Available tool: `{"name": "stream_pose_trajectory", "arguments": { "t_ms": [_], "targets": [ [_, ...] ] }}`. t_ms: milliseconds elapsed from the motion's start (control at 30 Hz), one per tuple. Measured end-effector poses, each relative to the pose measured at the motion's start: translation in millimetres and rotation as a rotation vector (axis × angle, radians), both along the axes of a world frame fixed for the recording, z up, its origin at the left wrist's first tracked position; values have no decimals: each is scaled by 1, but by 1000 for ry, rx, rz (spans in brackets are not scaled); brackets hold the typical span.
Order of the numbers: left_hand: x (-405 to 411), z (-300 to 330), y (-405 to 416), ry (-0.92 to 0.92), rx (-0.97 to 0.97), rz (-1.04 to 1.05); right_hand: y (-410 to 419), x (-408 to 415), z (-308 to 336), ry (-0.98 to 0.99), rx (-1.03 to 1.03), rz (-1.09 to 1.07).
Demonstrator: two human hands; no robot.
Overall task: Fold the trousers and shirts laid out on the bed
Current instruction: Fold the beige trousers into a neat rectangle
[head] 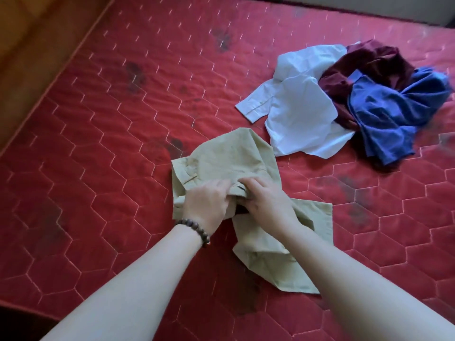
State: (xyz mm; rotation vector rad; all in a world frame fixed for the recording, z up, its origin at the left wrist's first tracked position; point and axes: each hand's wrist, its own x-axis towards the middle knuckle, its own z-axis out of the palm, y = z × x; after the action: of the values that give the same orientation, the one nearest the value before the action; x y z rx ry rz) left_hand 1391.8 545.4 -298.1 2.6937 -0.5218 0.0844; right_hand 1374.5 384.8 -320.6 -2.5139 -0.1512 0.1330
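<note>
Folding just starting — khaki garment point(229, 156) lying crumpled mid-bed.
Left hand point(206, 205) and right hand point(266, 203) both gripping its bunched edge; white shirt point(295, 112), maroon garment point(369, 67) and blue garment point(394, 112) are waiting in a heap beyond — nothing looking folded on the red mattress point(98, 143).

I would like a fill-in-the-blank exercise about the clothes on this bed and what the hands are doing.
1. Both hands, the left hand and the right hand, hold the ____ garment.
2. A beaded bracelet is worn on the ____ wrist.
3. In the pile, the white shirt lies to the ____ of the blue garment.
4. The mattress is ____ in colour.

Missing words: beige; left; left; red
</note>
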Motion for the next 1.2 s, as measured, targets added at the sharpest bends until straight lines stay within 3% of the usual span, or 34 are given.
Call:
{"name": "stream_pose_trajectory", "arguments": {
  "t_ms": [333,567,800,900,1067,1133,1200],
  "targets": [
    [3,115,10,28,-125,27,-46,39,157,-91,247,-73],
    [24,225,-5,14,-284,53,-77,65,253,-116,87,-2],
    [54,351,-24,-41,-302,-89,-62,68,351,-120,90,268],
    [67,402,-28,-99,-323,-132,-59,76,391,-230,148,120],
    [78,471,-30,-516,-376,119,-61,92,458,-399,296,-69],
    [75,492,-37,-467,-379,107,-60,96,484,-483,332,-122],
    [70,511,-51,-263,-413,117,-56,96,509,-569,334,-148]
  ]
}}
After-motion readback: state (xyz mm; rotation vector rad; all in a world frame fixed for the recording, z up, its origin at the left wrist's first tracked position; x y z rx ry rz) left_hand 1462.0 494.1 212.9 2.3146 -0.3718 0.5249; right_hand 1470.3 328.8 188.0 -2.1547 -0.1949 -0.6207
